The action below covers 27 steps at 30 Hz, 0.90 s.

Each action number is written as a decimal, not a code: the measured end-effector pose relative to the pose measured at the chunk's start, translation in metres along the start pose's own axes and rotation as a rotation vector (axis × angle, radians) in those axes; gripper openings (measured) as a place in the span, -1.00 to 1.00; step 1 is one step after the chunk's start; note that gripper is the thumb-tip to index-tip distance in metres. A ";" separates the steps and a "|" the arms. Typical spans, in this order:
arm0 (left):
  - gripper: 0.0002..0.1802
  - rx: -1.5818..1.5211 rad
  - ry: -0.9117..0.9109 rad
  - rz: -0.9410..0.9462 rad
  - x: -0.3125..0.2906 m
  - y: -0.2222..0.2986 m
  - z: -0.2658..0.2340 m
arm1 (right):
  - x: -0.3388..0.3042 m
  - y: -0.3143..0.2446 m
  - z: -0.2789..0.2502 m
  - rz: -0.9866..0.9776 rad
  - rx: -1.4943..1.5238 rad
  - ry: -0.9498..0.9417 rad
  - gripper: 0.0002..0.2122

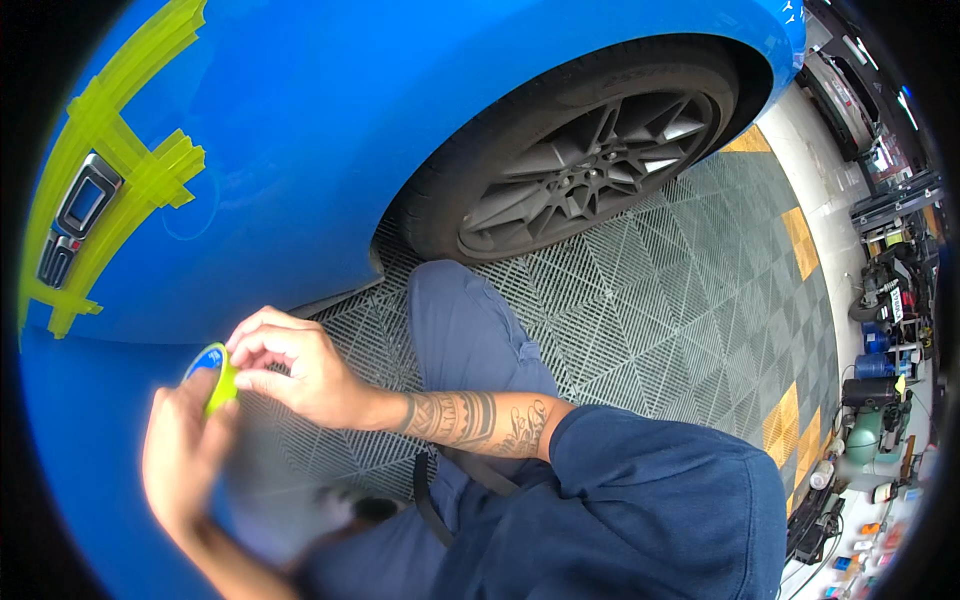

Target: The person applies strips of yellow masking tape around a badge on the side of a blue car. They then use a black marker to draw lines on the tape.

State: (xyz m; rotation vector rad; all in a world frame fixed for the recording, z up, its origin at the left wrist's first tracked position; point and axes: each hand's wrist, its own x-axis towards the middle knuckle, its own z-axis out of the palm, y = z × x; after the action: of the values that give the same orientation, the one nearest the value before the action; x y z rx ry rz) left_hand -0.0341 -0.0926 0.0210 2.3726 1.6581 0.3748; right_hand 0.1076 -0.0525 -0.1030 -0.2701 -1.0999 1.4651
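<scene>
The left hand, somewhat blurred, has its grip clamped on the roll of yellow-green tape, which shows blue inside. The right hand has its thumb and fingertips at the roll's right edge; I cannot tell whether its grip is clamped on the tape there. The roll is below the badge and to its right, well apart from it. The badge, dark with a bright rim, sits on the blue panel. Strips of yellow-green tape run along both its sides and cross above and below it. Well to the badge's right is the wheel, grey-spoked. The person's bent leg and the grey-tiled floor are to the badge's lower right.
</scene>
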 end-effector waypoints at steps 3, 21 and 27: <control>-0.78 0.109 0.019 -0.078 -0.004 0.017 -0.003 | 0.008 -0.020 0.004 -0.008 -0.048 0.041 -0.89; -0.71 -0.157 0.874 0.175 -0.002 -0.021 0.089 | 0.040 -0.046 0.013 -0.238 -0.683 -0.266 -0.87; -0.67 -0.181 0.994 0.255 -0.007 -0.033 0.088 | 0.047 -0.053 0.029 -0.332 -0.808 -0.350 -0.86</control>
State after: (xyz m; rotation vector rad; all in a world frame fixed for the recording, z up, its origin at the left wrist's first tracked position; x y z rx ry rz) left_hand -0.0368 -0.0907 -0.0730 2.3775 1.4726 1.8932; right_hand 0.1090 -0.0345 -0.0291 -0.3737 -1.8996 0.7273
